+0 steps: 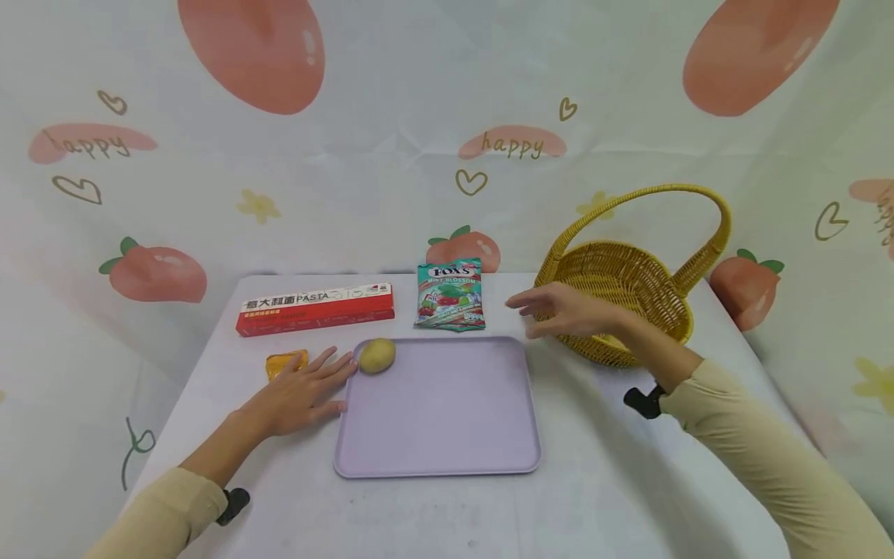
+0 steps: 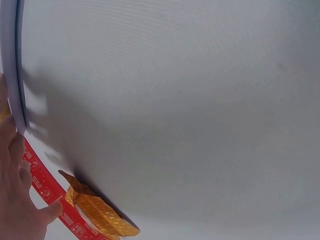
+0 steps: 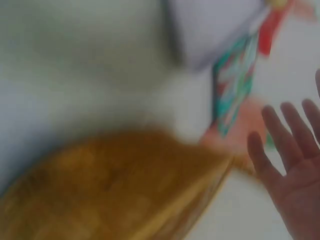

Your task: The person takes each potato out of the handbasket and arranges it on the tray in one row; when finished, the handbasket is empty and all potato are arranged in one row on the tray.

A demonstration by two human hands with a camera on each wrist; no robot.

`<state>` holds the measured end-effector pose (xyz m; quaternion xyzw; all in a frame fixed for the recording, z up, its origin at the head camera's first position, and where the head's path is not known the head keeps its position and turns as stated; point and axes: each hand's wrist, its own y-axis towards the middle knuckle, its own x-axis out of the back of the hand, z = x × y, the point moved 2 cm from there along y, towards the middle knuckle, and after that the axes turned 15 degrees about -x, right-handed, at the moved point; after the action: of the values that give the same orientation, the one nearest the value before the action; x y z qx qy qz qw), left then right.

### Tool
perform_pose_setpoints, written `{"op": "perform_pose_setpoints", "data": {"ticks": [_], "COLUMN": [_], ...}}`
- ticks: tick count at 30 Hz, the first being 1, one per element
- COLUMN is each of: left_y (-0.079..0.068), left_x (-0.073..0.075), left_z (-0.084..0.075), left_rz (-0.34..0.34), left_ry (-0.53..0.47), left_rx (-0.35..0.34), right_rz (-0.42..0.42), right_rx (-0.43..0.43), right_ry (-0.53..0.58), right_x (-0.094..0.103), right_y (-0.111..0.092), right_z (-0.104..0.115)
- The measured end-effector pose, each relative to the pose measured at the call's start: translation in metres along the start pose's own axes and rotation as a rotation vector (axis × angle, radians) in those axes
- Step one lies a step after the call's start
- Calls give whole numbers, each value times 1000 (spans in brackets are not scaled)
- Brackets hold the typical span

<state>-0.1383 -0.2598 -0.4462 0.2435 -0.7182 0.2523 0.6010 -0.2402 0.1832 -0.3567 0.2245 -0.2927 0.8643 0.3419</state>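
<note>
My left hand (image 1: 305,392) rests at the left rim of the lilac tray (image 1: 447,419), fingers spread and fairly straight. In the tray's far left corner lies a yellowish-brown potato (image 1: 377,355), just beside those fingertips. A small orange-gold packet (image 1: 285,362) is partly hidden behind the left hand; the left wrist view shows its crinkled wrapper (image 2: 102,215) near the thumb. Over the near left side of the yellow wicker basket (image 1: 615,299), my right hand (image 1: 569,310) hovers with loose fingers and nothing in them. In the right wrist view its fingers are spread.
Behind the tray stands a green Fox's candy bag (image 1: 450,295). A red and white pasta box (image 1: 316,309) lies at the back left. The basket's tall handle (image 1: 649,190) arches up at the back right, before a printed cloth backdrop (image 1: 391,116).
</note>
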Motion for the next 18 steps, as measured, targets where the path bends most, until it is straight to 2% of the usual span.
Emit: {"op": "perform_pose_setpoints", "data": {"ticks": [4, 9, 11, 18], "left_y": [0, -1, -1, 1], "left_x": [-1, -1, -1, -2], "left_z": [1, 1, 1, 2], "left_rz": [-5, -5, 0, 15], "left_ry": [-1, -2, -3, 0], "left_rx": [0, 2, 3, 4], "right_rz": [18, 0, -2, 89], "right_rx": [-66, -182, -227, -365], "right_ry": [57, -8, -55, -73], "right_x": [35, 65, 73, 86], "right_y": [-26, -54, -60, -72], "right_z": [-31, -60, -71, -106]}}
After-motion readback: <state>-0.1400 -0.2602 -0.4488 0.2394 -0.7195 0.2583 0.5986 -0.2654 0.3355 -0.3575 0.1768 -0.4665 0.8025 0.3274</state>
